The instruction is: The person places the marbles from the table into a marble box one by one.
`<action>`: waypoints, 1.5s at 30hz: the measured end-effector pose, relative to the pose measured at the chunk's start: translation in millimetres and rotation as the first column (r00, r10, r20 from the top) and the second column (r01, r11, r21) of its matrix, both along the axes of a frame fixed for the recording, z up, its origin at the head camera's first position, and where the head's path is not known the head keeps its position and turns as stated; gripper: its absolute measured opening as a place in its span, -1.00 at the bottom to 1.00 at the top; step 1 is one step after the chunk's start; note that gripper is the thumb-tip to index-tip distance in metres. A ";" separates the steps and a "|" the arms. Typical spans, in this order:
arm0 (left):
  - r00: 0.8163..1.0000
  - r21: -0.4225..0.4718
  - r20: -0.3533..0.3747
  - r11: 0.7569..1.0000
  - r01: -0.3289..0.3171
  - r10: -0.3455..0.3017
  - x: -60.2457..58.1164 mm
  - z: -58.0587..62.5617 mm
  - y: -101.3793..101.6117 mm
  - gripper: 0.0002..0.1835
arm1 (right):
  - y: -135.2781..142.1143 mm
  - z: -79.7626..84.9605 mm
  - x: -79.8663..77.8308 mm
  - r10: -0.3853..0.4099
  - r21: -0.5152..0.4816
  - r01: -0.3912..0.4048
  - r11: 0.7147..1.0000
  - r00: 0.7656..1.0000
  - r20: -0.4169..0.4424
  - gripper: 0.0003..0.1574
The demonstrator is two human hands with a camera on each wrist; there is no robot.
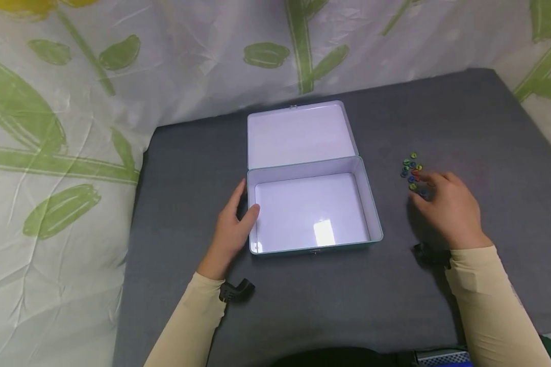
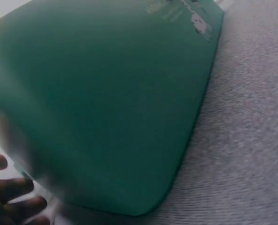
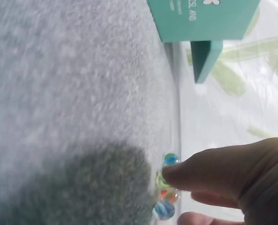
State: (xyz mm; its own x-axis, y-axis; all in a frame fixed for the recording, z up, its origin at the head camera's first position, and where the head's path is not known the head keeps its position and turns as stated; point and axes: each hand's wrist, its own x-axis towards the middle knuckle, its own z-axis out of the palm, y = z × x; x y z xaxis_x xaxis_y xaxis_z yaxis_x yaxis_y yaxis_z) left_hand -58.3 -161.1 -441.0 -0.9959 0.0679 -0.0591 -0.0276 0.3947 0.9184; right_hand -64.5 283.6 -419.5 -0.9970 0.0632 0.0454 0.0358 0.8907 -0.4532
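A metal box (image 1: 374,214) with a white inside and a green outside lies with its lid (image 1: 300,133) folded back. My left hand (image 1: 229,229) holds the box's left wall, thumb over the rim and fingers along the outside. The green wall (image 2: 125,108) fills much of the left wrist view. To the right of the box, several glass marbles (image 1: 406,162) lie in a loose cluster. Over their near end my right hand (image 1: 452,209) reaches with thumb and forefinger spread. In the right wrist view its thumb (image 3: 200,171) overlaps marbles of blue, green and orange swirls.
A dark grey cloth (image 1: 303,300) covers the table. Behind it and at the left hangs a pale curtain (image 1: 188,61) with green leaf prints. A dark wrist mount (image 1: 236,290) sits under the left wrist. Something blue (image 1: 450,358) shows at the near edge.
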 end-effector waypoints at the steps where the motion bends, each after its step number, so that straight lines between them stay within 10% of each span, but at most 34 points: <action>1: 1.000 0.035 -0.017 0.999 -0.001 0.002 -0.2 -1.8 0.6 -0.23 | 1.4 -0.8 0.1 -0.001 -0.003 0.001 1.000 1.000 0.009 -0.45; 9: 0.998 0.213 -0.043 0.976 -0.034 0.044 0.6 -11.6 4.1 -0.31 | 8.3 -7.8 -0.1 0.040 -0.032 -0.041 0.999 0.999 -0.005 -0.68; 23: 0.997 0.230 -0.060 0.972 -0.042 0.057 -1.3 -13.7 9.5 -0.34 | 1.9 -4.3 2.9 0.014 -0.012 -0.015 1.000 0.998 -0.054 -0.73; 45: 0.993 0.214 -0.101 0.976 -0.033 0.056 0.4 -17.5 18.3 -0.37 | -89.1 78.7 -30.9 0.186 -0.037 -0.199 0.979 0.956 -0.225 -0.74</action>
State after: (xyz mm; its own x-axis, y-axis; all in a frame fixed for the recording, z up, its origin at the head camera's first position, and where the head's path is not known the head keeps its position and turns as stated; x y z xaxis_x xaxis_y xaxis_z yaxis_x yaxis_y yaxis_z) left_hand -57.8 -142.8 -458.5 -0.9981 0.0227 0.0578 0.0611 0.1917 0.9796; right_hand -95.5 194.5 -340.8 -0.9564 -0.1201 0.2664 -0.2401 0.8424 -0.4824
